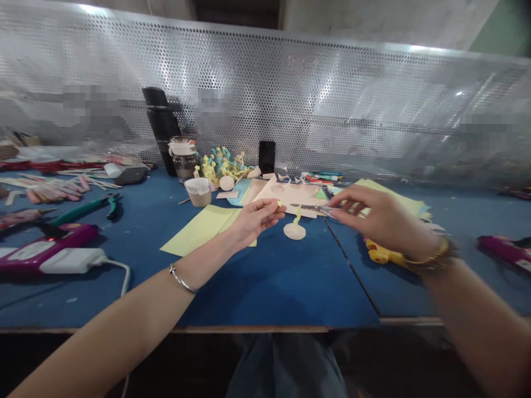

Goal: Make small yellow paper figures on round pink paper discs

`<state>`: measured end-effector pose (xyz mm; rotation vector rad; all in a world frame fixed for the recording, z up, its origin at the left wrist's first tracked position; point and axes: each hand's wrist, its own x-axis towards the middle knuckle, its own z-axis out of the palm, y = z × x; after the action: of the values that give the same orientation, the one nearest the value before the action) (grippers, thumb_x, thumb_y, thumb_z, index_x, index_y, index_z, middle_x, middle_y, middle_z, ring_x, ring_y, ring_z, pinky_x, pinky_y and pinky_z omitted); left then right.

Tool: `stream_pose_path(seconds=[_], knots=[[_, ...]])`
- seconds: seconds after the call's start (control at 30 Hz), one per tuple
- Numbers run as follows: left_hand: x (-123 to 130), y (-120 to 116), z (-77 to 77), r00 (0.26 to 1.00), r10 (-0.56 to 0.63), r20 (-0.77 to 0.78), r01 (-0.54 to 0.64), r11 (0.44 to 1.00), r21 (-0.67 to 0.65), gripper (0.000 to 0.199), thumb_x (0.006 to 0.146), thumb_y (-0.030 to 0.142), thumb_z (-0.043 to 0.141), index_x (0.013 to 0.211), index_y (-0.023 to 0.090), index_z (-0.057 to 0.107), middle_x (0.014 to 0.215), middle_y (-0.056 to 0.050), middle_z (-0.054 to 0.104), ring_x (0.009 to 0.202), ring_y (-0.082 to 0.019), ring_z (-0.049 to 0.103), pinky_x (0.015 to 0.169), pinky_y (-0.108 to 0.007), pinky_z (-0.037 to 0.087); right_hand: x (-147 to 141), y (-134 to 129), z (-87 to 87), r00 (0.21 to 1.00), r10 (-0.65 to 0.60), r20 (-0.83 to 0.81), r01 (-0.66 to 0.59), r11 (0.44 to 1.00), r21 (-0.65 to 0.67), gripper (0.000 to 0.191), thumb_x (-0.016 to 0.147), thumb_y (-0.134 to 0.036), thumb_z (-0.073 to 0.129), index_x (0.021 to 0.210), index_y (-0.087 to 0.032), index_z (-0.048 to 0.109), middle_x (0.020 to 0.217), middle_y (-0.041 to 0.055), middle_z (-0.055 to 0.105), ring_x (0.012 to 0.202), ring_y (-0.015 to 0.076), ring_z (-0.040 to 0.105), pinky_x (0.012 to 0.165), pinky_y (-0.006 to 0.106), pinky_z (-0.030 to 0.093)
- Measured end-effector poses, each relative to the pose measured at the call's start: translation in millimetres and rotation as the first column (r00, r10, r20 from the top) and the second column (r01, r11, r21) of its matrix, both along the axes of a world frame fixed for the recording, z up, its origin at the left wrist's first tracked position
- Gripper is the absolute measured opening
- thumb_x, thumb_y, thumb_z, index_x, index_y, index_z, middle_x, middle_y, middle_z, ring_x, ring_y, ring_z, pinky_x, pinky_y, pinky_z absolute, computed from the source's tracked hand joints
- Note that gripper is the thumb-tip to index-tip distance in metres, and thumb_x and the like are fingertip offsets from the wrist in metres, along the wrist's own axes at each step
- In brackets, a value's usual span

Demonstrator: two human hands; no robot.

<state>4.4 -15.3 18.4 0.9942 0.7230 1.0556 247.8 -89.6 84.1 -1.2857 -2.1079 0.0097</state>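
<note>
The yellow paper scrap (279, 203) is pinched in the left hand (257, 218), held above the bench (269, 287); the right hand (381, 218) has its fingers (346, 198) closed on scissors (307, 208), tips just beside the scrap; a paper disc (294, 232) lies below.

A perforated metal screen (265, 94) runs along the far edge of the table (274, 298). Before it stand a flask (161, 130), a glass jar (183, 160) and a phone (267, 157), the jar nearer the flask. A paper cup (198, 192) sits nearer, left of a pile of paper sheets (290, 196). A loose sheet (194, 232) lies left of that pile, and a paper disc (294, 231) just in front of it. Pliers (85, 210) lie far left, a glue gun (381, 254) right of the disc.
</note>
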Motion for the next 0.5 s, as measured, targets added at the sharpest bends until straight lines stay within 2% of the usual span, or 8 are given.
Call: stream_pose_path(seconds=[0.07,0.17,0.23,0.33,0.5], knots=[[-0.5,-0.2,-0.9,1.0,-0.008,-0.003,0.008,1.0,0.011,0.008,0.082,0.025,0.068,0.084,0.018,0.066,0.091,-0.004,0.074,0.079,-0.01,0.068,0.072,-0.022,0.048,-37.3,14.4,-5.2,0.991,0.116,-0.066,-0.115,0.993,0.031,0.017,0.081,-0.032,0.061,0.094,-0.021,0.066,0.1,0.0061,0.067,0.074,0.0151,0.064,0.067,0.03,0.055],[-0.8,-0.3,-2.0,0.999,-0.027,-0.021,0.028,0.999,0.033,0.011,0.08,0.028,0.07,0.084,0.018,0.066,0.093,-0.003,0.074,0.083,-0.012,0.068,0.074,-0.023,0.047,-61.9,36.7,-22.7,0.954,0.187,-0.234,-0.187,0.982,0.022,0.023,0.079,-0.026,0.062,0.101,-0.021,0.063,0.109,0.0068,0.064,0.082,0.0161,0.065,0.064,0.028,0.057],[-0.7,-0.3,-3.0,0.998,-0.046,-0.037,0.048,0.998,0.052,0.014,0.078,0.03,0.071,0.085,0.019,0.067,0.093,-0.003,0.074,0.086,-0.013,0.067,0.076,-0.024,0.046,-63.5,46.9,-34.7,0.926,0.189,-0.327,-0.205,0.979,-0.015,0.029,0.078,-0.026,0.064,0.106,-0.021,0.062,0.115,0.008,0.062,0.087,0.0173,0.065,0.066,0.03,0.058],[-0.3,0.1,-5.1,0.996,-0.068,-0.063,0.073,0.994,0.084,0.02,0.076,0.035,0.073,0.087,0.019,0.067,0.096,-0.004,0.074,0.091,-0.015,0.067,0.08,-0.026,0.045,-58.1,52.7,-47.3,0.891,0.187,-0.413,-0.224,0.974,-0.043,0.029,0.078,-0.026,0.064,0.106,-0.02,0.063,0.113,0.0086,0.063,0.089,0.0179,0.066,0.07,0.031,0.058],[0.8,-0.6,-7.6,0.991,-0.086,-0.1,0.096,0.99,0.099,0.025,0.075,0.039,0.073,0.089,0.019,0.068,0.099,-0.005,0.073,0.095,-0.016,0.066,0.085,-0.029,0.044,-53.6,50.0,-52.2,0.866,0.18,-0.467,-0.198,0.98,0.01,0.022,0.077,-0.026,0.066,0.098,-0.019,0.066,0.103,0.0064,0.067,0.08,0.0158,0.065,0.065,0.029,0.057]])
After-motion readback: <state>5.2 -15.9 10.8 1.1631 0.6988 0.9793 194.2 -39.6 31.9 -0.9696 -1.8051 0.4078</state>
